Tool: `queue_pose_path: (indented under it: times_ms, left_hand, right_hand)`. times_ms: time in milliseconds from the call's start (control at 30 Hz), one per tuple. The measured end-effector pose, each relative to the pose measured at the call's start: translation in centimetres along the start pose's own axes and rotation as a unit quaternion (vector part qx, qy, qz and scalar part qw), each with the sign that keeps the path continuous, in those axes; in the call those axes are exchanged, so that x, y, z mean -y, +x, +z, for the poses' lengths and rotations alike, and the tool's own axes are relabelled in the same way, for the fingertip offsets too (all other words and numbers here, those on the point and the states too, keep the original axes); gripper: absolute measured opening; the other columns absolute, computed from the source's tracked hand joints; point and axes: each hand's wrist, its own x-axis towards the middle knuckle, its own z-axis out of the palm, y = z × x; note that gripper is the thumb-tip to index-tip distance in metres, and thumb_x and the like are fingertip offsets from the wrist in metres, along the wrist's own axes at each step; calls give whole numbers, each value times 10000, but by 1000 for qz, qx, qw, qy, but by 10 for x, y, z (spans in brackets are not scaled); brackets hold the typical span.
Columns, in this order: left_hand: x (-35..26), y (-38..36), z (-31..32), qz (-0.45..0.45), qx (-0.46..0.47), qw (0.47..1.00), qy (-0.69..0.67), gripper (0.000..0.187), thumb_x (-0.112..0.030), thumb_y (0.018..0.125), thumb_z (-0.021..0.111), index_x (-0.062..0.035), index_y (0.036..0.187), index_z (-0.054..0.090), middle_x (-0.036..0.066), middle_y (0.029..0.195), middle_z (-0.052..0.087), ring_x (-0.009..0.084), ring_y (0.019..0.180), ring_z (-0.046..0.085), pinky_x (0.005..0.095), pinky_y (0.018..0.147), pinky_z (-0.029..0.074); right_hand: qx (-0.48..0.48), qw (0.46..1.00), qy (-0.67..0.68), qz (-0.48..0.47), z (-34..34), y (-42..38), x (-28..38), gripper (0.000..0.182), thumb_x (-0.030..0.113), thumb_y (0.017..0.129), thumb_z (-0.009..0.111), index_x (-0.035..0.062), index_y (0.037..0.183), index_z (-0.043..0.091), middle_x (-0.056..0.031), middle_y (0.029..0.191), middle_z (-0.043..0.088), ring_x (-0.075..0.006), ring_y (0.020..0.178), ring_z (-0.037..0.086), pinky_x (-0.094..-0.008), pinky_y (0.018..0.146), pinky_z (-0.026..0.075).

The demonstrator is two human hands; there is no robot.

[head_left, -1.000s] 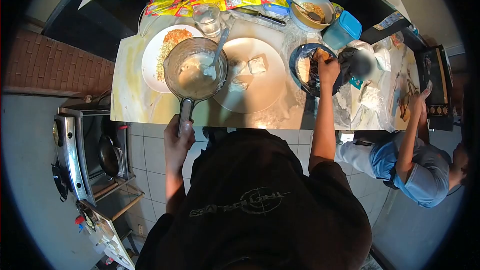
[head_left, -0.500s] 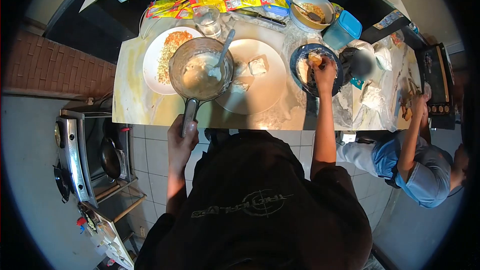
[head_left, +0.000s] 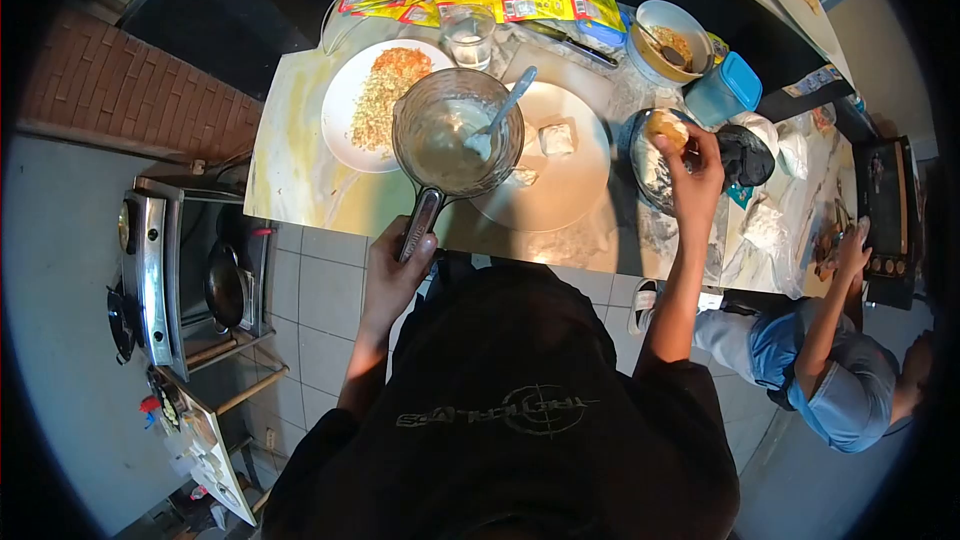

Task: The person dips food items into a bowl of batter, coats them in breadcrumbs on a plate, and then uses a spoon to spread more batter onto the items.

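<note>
My left hand is closed around the handle of a saucepan, held over the near edge of the table. Pale batter and a blue-grey spoon are in the pan. With its fingertips my right hand pinches a yellow-brown piece of food, partly white with what looks like flour. Below it is a dark bowl of white powder, largely covered by the hand. Beside the pan, a large plate bears white-coated pieces.
A white plate of orange and pale crumbs stands left of the pan. Behind are a glass, yellow packets, a knife, a bowl and a blue-lidded container. Another person works at the right.
My right hand has lifted the food piece up from the powder in the dark bowl. My left hand still holds the saucepan. The whole view has shifted.
</note>
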Motion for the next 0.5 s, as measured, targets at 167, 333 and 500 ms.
queue_pose_path:
  times_ms: [167,333,500]
  left_hand:
    - [8,-4,-11,2,-18,1000,13,351,-313,915,675,7,1027,582,-25,689,506,47,592,438,221,519,355]
    - [6,-23,-26,-2,-75,997,19,360,-309,905,686,21,1016,594,-5,704,523,64,630,435,244,553,374]
    - [20,-43,-47,35,-158,984,69,398,-371,903,675,1,988,561,-34,687,487,33,535,416,220,471,325]
  right_hand:
    - [173,975,81,-111,45,-19,97,351,131,717,812,10,998,641,-80,898,588,-200,769,559,-309,721,475]
    - [329,918,109,-190,117,-47,152,367,144,746,778,-13,1032,610,-140,1020,559,-326,960,584,-390,844,482]
    - [424,858,96,-273,185,-74,178,392,163,784,735,-47,1074,575,-162,1082,532,-348,1024,560,-418,901,464]
